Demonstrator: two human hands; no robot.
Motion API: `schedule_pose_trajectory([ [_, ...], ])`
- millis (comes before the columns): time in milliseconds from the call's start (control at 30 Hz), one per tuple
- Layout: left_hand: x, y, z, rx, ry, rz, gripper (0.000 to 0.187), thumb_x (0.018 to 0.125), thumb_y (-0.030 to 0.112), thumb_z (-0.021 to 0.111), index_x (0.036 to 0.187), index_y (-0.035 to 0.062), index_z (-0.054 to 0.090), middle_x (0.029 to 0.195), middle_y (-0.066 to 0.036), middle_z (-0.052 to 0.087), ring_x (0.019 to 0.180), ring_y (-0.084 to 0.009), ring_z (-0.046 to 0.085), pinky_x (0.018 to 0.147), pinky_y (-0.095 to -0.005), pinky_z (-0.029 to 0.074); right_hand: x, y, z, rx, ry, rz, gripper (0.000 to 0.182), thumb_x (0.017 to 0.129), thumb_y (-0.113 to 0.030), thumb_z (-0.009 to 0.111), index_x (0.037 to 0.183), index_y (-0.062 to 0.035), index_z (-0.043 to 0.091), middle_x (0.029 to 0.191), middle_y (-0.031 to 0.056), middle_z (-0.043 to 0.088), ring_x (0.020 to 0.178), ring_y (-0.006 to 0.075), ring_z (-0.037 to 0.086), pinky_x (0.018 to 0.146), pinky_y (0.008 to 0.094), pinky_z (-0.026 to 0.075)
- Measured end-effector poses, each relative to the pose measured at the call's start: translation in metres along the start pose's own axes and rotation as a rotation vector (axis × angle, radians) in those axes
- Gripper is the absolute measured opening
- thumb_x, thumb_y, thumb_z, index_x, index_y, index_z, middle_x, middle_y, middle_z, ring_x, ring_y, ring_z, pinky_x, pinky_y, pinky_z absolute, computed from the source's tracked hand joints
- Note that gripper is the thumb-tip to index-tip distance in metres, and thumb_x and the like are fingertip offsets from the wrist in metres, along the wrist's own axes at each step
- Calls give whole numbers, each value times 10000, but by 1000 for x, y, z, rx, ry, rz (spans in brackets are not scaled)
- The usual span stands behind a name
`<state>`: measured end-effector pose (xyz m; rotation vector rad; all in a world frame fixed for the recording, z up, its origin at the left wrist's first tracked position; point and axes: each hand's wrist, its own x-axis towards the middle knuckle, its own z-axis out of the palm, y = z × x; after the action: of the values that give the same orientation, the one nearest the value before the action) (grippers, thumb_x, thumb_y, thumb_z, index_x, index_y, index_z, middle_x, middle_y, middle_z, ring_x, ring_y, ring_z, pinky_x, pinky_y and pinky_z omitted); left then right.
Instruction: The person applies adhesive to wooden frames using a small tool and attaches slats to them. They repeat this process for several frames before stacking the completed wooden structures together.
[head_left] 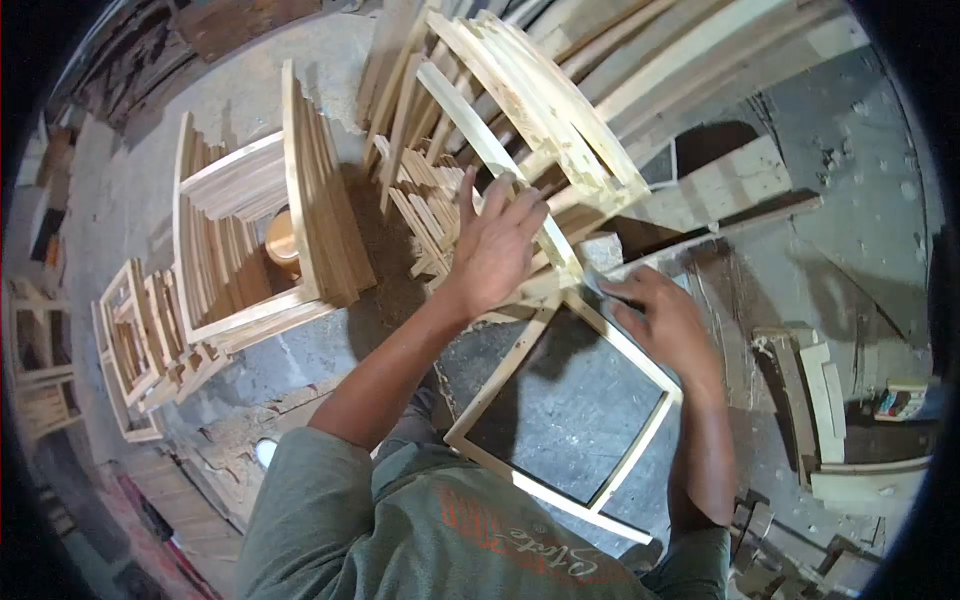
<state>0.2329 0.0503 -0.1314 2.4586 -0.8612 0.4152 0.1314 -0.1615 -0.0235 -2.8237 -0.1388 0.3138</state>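
My left hand (500, 235) lies with its fingers spread on a pale wooden strip (470, 120) that slants down from the upper middle. Near the lower end of that strip, my right hand (650, 310) has its fingers curled around a small greyish piece (597, 284), too small to make out. Below both hands, a rectangular wooden frame (625, 345) lies on a grey surface (560, 400), one corner close under the strip's end. Stacked pale frames (540, 90) stand just beyond my left hand.
Nested wooden frames (235, 160) stand at the left around a round wooden piece (284, 238), with smaller frames (128, 325) farther left. Long boards (700, 60) fill the upper right. Curved wood pieces (822, 400) and a small box (902, 398) lie at the right.
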Motion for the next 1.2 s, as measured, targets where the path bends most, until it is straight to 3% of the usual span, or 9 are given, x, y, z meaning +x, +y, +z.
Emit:
schedule_pose_trajectory([
  [167, -33, -18, -12, -34, -23, -2, 454, 803, 141, 650, 1246, 45, 620, 1345, -94, 549, 1401, -346, 357, 1198, -656, -3, 15, -6, -20, 177, 84, -176, 352, 817, -83, 715, 1168, -70, 698, 1020, 191, 641, 979, 368, 634, 885, 395, 499],
  [200, -39, -20, -22, -52, 5, -1, 456, 795, 195, 676, 1228, 52, 663, 1301, -99, 602, 1361, -339, 397, 1209, -611, 35, 31, -14, -20, 234, 108, -216, 352, 817, -60, 705, 1168, -60, 694, 1031, 195, 645, 989, 363, 636, 896, 389, 494],
  [367, -62, -26, -41, -157, 79, -22, 386, 779, 116, 646, 1158, 52, 685, 1292, -97, 606, 1336, -325, 424, 1199, -610, 76, 123, -45, -3, 318, 246, -490, 363, 829, 20, 657, 1188, -25, 670, 1097, 208, 653, 1043, 336, 635, 929, 367, 477],
  [500, -62, -29, -38, -182, 143, -8, 330, 796, 115, 651, 1119, 61, 688, 1253, -80, 628, 1310, -309, 460, 1178, -615, 129, 215, -84, 13, 405, 228, -633, 398, 854, 48, 611, 1247, -20, 629, 1140, 179, 653, 1069, 312, 621, 958, 338, 457],
  [600, -58, -31, -39, -173, 120, 11, 324, 802, 111, 636, 1121, 81, 678, 1222, -66, 629, 1295, -295, 469, 1158, -631, 141, 284, -97, 28, 484, 230, -658, 323, 913, 4, 618, 1235, -11, 626, 1160, 120, 660, 1093, 229, 606, 990, 319, 431],
  [733, -56, -36, -35, -95, 19, 43, 300, 827, 144, 608, 1123, 121, 652, 1249, -59, 583, 1323, -293, 434, 1156, -641, 134, 352, -100, 54, 678, 111, -547, 316, 908, 34, 617, 1217, -30, 640, 1151, 46, 651, 1092, 145, 577, 984, 281, 429],
  [967, -59, -38, -30, -243, 42, 47, 305, 858, 134, 565, 1156, 72, 580, 1204, -94, 501, 1382, -287, 324, 1183, -654, 149, 379, -107, 55, 646, -13, -636, 361, 875, 71, 621, 1217, -42, 648, 1162, 74, 658, 1120, 190, 587, 1015, 295, 413],
  [1100, -59, -39, -23, -225, 100, 66, 289, 880, 137, 560, 1158, 63, 592, 1174, -100, 487, 1379, -294, 321, 1190, -661, 145, 380, -84, 44, 391, 50, -658, 377, 872, 73, 624, 1227, -54, 642, 1150, 78, 655, 1103, 195, 595, 970, 307, 453],
  [1200, -60, -40, -22, -223, 84, 68, 294, 875, 131, 567, 1161, 76, 602, 1188, -90, 497, 1368, -290, 338, 1188, -665, 133, 366, -103, 19, 491, 60, -540, 385, 881, 49, 615, 1246, -72, 638, 1124, 92, 646, 1036, 197, 605, 924, 320, 474],
])
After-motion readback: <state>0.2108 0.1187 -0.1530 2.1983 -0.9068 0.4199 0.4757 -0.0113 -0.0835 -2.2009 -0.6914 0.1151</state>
